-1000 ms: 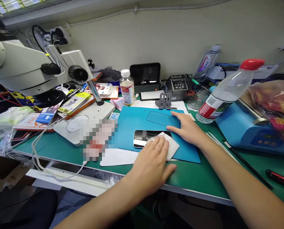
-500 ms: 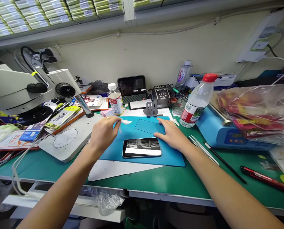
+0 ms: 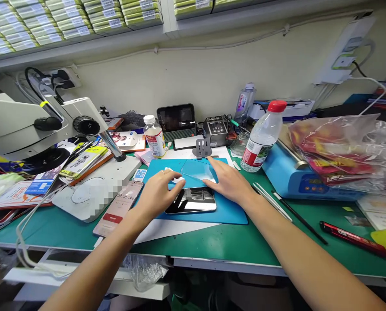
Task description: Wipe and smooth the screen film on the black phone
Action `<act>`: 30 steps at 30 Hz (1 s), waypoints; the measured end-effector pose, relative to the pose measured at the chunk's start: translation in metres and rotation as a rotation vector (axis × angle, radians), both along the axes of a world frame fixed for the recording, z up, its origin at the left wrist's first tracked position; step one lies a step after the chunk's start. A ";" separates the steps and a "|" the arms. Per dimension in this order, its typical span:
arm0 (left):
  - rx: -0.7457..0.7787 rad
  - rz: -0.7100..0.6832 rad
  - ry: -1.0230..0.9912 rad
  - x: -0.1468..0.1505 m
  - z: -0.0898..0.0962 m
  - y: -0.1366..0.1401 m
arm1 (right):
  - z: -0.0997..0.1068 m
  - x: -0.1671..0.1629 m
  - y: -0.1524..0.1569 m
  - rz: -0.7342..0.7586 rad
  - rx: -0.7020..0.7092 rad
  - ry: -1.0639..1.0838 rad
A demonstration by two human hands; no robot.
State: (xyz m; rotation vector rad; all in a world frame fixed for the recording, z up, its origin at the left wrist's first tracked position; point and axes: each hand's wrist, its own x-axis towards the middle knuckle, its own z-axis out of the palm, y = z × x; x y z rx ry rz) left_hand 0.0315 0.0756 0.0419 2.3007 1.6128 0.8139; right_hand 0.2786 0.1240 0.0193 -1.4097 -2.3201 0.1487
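Note:
My left hand (image 3: 159, 192) is closed with its thumb and fingertips on a small crumpled white wipe (image 3: 177, 180), just above the left part of a clear sheet. That sheet looks like a glass screen protector (image 3: 193, 168) with a thin dark outline. My right hand (image 3: 228, 178) holds its right end, thumb on the near edge and a finger at the far edge. Below both hands a black-screened phone (image 3: 201, 201) lies face up on the blue mat (image 3: 235, 214), its screen reflecting light. My left thumb and fingers partly cover the phone's upper left corner.
To the left lie a second phone (image 3: 118, 209) with a lit screen and a microscope base (image 3: 83, 198). A phone stand (image 3: 202, 149) and a bottle (image 3: 154, 137) stand behind the mat. On the right are a red-capped bottle (image 3: 262, 138), tweezers (image 3: 272, 201), a blue machine (image 3: 283, 172) and a red knife (image 3: 353, 239).
My left hand has moved right and nearer with the wipe, over the sheet's left part. It has uncovered the lit phone. My right hand stays at the sheet's right end; the view has shifted slightly.

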 end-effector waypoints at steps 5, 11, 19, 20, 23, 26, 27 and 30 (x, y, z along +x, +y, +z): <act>-0.109 -0.016 -0.182 0.011 -0.005 -0.024 | 0.003 -0.002 -0.003 -0.025 0.084 0.012; -0.263 -0.038 -0.450 0.027 -0.014 -0.020 | 0.012 -0.009 -0.016 0.026 0.301 0.258; -0.351 -0.149 -0.946 0.030 -0.022 0.002 | 0.008 -0.007 -0.021 0.154 0.150 0.833; -0.348 -0.170 -0.972 0.029 -0.021 0.002 | 0.008 -0.008 -0.022 0.181 0.133 0.842; -0.346 -0.253 -0.977 0.027 -0.016 0.003 | 0.009 -0.010 -0.026 0.257 0.066 0.827; -0.324 -0.323 -0.971 0.029 -0.013 0.001 | 0.011 -0.013 -0.030 0.309 0.013 0.789; -0.311 -0.333 -0.982 0.030 -0.013 0.000 | 0.012 -0.013 -0.031 0.321 0.006 0.782; -0.281 -0.347 -1.034 0.028 -0.012 -0.001 | 0.012 -0.013 -0.031 0.370 -0.016 0.759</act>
